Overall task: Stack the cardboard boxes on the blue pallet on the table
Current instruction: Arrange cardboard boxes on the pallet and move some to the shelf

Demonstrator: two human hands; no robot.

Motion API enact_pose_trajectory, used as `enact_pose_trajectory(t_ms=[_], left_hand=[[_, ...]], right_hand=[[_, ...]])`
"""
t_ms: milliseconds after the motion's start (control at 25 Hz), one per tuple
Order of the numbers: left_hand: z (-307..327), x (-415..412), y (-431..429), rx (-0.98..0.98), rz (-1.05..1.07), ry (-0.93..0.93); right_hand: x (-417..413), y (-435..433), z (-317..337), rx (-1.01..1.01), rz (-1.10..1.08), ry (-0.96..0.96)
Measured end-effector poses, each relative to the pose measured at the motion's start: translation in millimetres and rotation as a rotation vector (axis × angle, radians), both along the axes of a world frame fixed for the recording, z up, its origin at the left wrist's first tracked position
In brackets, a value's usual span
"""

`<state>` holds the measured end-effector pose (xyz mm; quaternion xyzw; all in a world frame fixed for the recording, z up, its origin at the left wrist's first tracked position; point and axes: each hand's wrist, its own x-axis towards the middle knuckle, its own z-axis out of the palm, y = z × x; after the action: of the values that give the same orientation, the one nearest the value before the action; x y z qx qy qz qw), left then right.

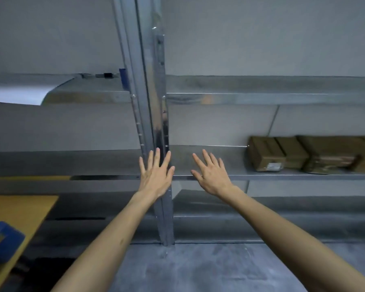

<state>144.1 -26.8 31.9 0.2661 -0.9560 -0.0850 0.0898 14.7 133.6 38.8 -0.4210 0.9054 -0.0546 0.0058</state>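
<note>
Both arms reach forward toward a metal shelving rack. My left hand (156,174) is spread flat in front of the rack's upright post, holding nothing. My right hand (212,174) is spread too, at the front edge of the middle shelf, also empty. Several brown cardboard boxes (303,154) lie on that shelf, well to the right of my right hand. The blue pallet (7,239) shows at the lower left edge, resting on a yellow table (25,209); a brown cardboard corner sits on it.
The steel upright post (154,114) runs top to bottom through the middle. Shelves (282,177) extend left and right at several heights. Grey concrete floor (198,268) lies below. A white sheet (17,95) hangs over the upper left shelf.
</note>
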Motion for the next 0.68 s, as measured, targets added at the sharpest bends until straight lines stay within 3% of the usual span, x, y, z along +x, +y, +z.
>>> enact_pose_trajectory(t_ms=[360, 680], left_hand=[[-8.7, -150.9, 145.5, 0.009, -0.17, -0.02], [-44.1, -278.4, 203.6, 0.088, -0.202, -0.062]], right_hand=[[-119.0, 173.2, -0.2, -0.032, -0.271, -0.023], [-230.6, 223.7, -21.9, 0.03, -0.282, -0.041]])
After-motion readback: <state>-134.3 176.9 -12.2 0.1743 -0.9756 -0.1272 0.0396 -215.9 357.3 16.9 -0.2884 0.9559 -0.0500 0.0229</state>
